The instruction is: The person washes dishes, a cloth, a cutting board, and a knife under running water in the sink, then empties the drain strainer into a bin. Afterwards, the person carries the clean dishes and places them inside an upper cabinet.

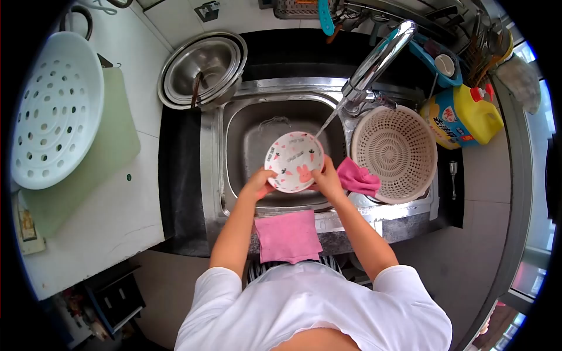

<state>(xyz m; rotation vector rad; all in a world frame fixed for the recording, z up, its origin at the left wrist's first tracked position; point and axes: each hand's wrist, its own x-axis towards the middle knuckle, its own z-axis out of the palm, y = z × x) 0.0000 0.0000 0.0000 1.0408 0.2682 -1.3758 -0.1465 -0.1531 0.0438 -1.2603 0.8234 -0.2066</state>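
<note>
Over the metal sink (246, 134) I hold a white plate (293, 155) with a pink rabbit and carrot pattern, tilted so its printed face shows. My left hand (259, 182) grips its lower left rim, and my right hand (328, 178) grips its lower right rim. From the chrome faucet (380, 58) a thin stream of water (331, 121) comes down at the plate's upper right edge. A bright pink cloth (358, 177) lies beside my right hand at the sink's right edge. The fingers under the plate are hidden.
Right of the sink stands a beige plastic colander (393, 153), with a yellow detergent jug (465, 115) behind it. Nested steel bowls (205, 64) sit at the back left. A pink towel (288, 236) hangs over the front edge. A white perforated tray (57, 111) is far left.
</note>
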